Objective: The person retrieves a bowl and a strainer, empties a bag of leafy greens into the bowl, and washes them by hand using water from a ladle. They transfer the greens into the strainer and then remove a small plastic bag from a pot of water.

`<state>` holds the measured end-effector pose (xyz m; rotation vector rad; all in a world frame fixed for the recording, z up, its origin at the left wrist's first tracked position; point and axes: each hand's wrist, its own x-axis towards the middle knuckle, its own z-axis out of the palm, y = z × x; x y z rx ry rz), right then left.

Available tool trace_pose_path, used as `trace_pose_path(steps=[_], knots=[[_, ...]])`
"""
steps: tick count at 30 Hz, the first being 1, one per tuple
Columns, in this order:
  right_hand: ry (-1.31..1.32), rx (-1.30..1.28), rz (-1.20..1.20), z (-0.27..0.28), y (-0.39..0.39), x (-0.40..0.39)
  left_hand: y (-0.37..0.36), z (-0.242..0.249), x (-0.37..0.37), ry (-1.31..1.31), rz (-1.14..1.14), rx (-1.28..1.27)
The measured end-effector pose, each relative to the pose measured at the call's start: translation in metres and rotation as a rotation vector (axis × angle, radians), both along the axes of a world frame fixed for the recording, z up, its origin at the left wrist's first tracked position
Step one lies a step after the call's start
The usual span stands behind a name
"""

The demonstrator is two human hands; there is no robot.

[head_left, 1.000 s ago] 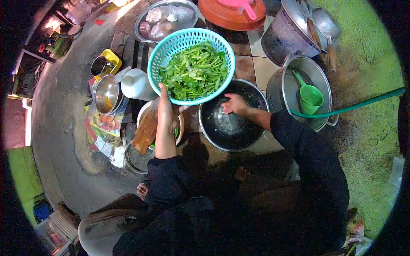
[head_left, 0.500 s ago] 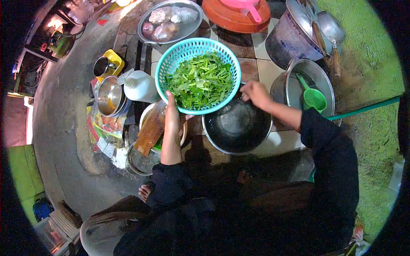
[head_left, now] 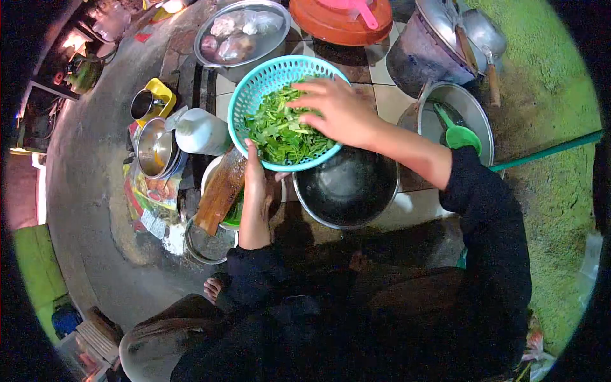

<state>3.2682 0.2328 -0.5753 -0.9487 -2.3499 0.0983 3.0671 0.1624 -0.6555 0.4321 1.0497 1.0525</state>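
A turquoise perforated colander [head_left: 250, 90] full of chopped leafy greens [head_left: 277, 130] is up in front of me. My left hand [head_left: 254, 181] grips its near-left rim, thumb over the edge and the other fingers mostly hidden beneath. Over the greens lies my right hand [head_left: 336, 113], palm down with fingers spread; it seems to touch the leaves, and I cannot see anything held in it. Below the colander, partly covered by it, sits a black wok [head_left: 350, 191]. A wooden board [head_left: 219, 197] rests across a pale bowl beside my left wrist.
A white jug [head_left: 202, 131] and stacked metal bowls [head_left: 154, 146] stand to the left. Behind is a metal basin [head_left: 210, 60] with bagged items in water. On the right are a pot [head_left: 487, 118] holding a green dipper [head_left: 463, 139], a large lidded pot [head_left: 423, 63] and a green hose [head_left: 547, 153].
My right hand has moved left and up from the wok's rim onto the greens, its fingers spreading. My left hand still holds the colander. The view has shifted slightly.
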Motion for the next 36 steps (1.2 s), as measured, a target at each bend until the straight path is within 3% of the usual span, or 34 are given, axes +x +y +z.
trace_pose_path(steps=[2,4,7,8,9,10,12,14,15,17,20,21,23,24,25,26,27,29,30,31,32,33,36], knots=[[0.245,-0.392,-0.116,0.017,-0.005,0.017,-0.004,0.008,0.001,-0.001,0.036,-0.049],[0.634,-0.573,-0.339,-0.016,-0.004,0.043,-0.006,0.011,0.001,0.052,0.093,-0.070],[0.548,-0.744,-0.703,-0.098,-0.023,0.076,-0.007,0.007,-0.003,0.074,0.120,-0.020],[0.395,-0.600,-0.607,-0.132,-0.032,0.080,-0.007,0.006,-0.004,0.071,0.134,-0.013],[0.180,-0.698,-0.451,-0.161,-0.039,0.090,-0.009,0.007,-0.005,0.068,0.133,-0.011],[0.106,-0.924,-0.510,-0.156,-0.048,0.074,-0.009,0.008,-0.006,0.072,0.104,-0.019],[0.037,-0.907,-0.412,-0.188,-0.046,0.058,-0.008,0.008,-0.008,0.078,0.079,-0.022],[-0.322,-0.763,-0.379,-0.213,-0.047,0.040,-0.008,0.006,-0.009,0.068,0.086,-0.046],[-0.317,-0.767,-0.378,-0.222,-0.050,0.038,-0.009,0.008,-0.007,0.079,0.118,-0.068],[-0.500,-0.821,-0.049,-0.236,-0.049,0.039,-0.007,0.007,-0.009,0.085,0.108,-0.068],[-0.501,-0.820,0.028,-0.307,-0.043,0.059,-0.009,0.006,-0.012,0.081,0.107,-0.068],[-0.091,-0.883,0.108,-0.234,-0.047,0.063,-0.009,0.006,-0.011,0.070,0.120,-0.071],[-0.439,-1.118,-0.059,-0.145,-0.031,0.056,-0.008,0.001,-0.012,0.036,0.126,-0.030],[-0.261,-0.935,-0.074,-0.146,-0.035,0.078,-0.009,0.000,-0.013,0.035,0.124,-0.035],[-0.519,-0.989,-0.220,-0.111,-0.023,0.076,-0.009,0.000,-0.012,0.050,0.145,-0.028],[-0.479,-0.931,-0.311,-0.076,-0.018,0.078,-0.010,0.001,-0.010,0.065,0.162,-0.022],[-0.512,-0.835,-0.319,-0.059,-0.007,0.084,-0.011,0.005,-0.006,0.046,0.178,-0.005],[-0.115,-0.713,-0.376,-0.020,0.006,0.091,-0.010,0.002,-0.009,0.064,0.123,-0.001],[0.032,-0.596,-0.327,0.004,0.010,0.082,-0.009,0.007,-0.009,0.088,0.079,0.000],[0.121,-0.421,-0.204,0.022,0.016,0.074,-0.009,0.012,0.004,0.061,0.214,-0.045],[0.221,-0.342,-0.172,0.044,0.015,0.058,-0.009,0.005,0.001,0.060,0.210,-0.041],[0.321,-0.261,-0.141,0.056,0.014,0.043,-0.010,-0.010,-0.005,0.020,0.104,-0.020],[0.315,-0.251,0.039,0.051,0.019,0.018,-0.011,-0.012,0.006,-0.077,-0.033,0.028]])
